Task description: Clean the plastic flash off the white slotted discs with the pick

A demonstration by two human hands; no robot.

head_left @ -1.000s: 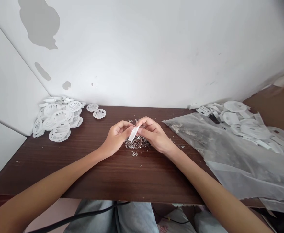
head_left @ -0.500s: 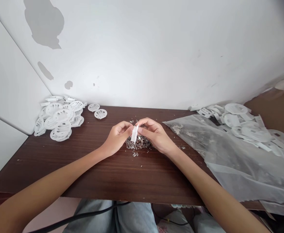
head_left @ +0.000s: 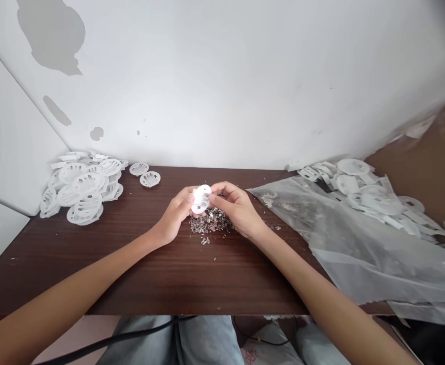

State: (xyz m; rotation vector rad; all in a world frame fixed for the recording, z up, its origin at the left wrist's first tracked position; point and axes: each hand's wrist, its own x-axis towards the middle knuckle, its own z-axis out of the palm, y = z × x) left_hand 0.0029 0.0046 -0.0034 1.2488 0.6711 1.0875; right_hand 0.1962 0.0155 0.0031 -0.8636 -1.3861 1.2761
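My left hand (head_left: 175,215) is closed around the left edge of a round white plastic piece with slots (head_left: 201,199), thumb in front and fingers behind. The piece is tilted up, its slotted face toward me. At its right edge, the thumb and fingers of my right hand (head_left: 235,205) are pinched together; whether a small part sits between them is hidden. Just below both hands, a pile of small metal clips (head_left: 212,222) lies on the dark wooden table (head_left: 192,279). A few loose clips (head_left: 205,241) sit in front of the pile.
At the back left is a heap of slotted white discs (head_left: 87,185), with two discs (head_left: 149,179) beside it. On the right, a translucent plastic bag (head_left: 344,243) spreads over the table, with more white pieces (head_left: 382,195) on it. A white wall (head_left: 222,86) rises behind.
The white piece has turned from edge-on to show its slotted face and moved slightly left. Both hands stay around it. The camera view has shifted a little.
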